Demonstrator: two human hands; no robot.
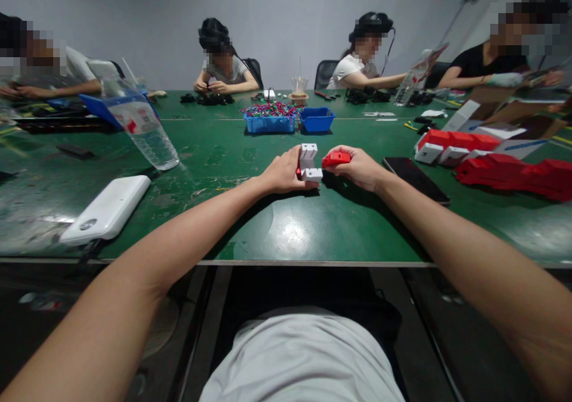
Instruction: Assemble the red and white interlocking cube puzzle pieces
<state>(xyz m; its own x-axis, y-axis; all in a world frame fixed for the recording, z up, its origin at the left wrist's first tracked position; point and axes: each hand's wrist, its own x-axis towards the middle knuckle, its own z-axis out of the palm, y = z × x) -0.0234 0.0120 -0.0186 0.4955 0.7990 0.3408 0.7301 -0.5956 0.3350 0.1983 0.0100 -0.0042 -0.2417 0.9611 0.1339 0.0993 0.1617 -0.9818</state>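
My left hand (282, 173) is closed around a small white block-shaped plastic part (309, 162) that stands on the green table (286, 229); a bit of red shows at its left side. My right hand (357, 167) pinches a small red plastic part (336, 158) just to the right of the white one. The two parts sit close together, a small gap between them.
A white power bank (107, 208) and a plastic water bottle (142, 129) lie at the left. Two blue bins (316, 120) stand mid-table. A dark phone (414, 178) and red and white pieces (500, 165) lie at the right. Several other people sit around the far side.
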